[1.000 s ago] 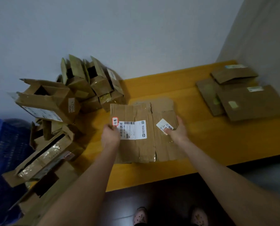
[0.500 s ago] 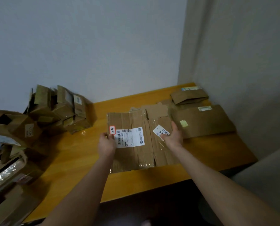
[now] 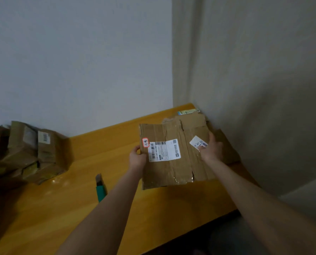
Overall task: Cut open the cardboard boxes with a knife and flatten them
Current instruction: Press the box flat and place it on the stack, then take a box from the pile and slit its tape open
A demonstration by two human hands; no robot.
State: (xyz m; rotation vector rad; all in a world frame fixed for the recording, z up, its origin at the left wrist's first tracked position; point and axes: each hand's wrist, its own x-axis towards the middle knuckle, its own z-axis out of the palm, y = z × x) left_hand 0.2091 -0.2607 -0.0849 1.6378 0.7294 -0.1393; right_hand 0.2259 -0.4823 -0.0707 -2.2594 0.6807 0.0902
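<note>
While the left hand (image 3: 137,159) and right hand (image 3: 211,150) gripped its edges, the flattened box (image 3: 172,170) had moved right along the surface (image 3: 61,208), toward the room's corner.

Bare left hand (image 3: 138,159), bare right hand (image 3: 211,150), forearms (image 3: 116,203) uncovered as far as visible

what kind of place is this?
Probably a plain room corner used for breaking down parcels: a pile of shipping boxes, a utility knife on the wooden table, a flattened box.

A yellow wooden table (image 3: 52,208) stands against pale, perhaps grey, walls (image 3: 79,52).
</note>
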